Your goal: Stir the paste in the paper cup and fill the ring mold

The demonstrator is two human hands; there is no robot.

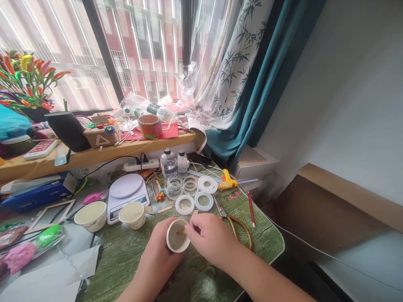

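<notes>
My left hand (157, 247) is wrapped round a white paper cup (171, 238), tilted so that its inside faces me. Over its right rim, my right hand (214, 239) pinches a thin wooden stick (182, 232) whose lower end is inside the cup; most of it is hidden by my fingers. Just beyond my hands lie white silicone ring molds (185, 205) and clear rings (174, 187). Gold-handled scissors (233, 219) rest beside my right hand. Two more paper cups stand to the left, a smaller one (132, 214) and a larger one (91, 216).
A white kitchen scale (127, 193) sits behind the cups. Two clear bottles (170, 165), a yellow glue gun (228, 180) and a red pencil (251, 209) are farther back and right. White paper (47, 277) and pink clay (20, 256) lie at the left. The table edge curves at the right.
</notes>
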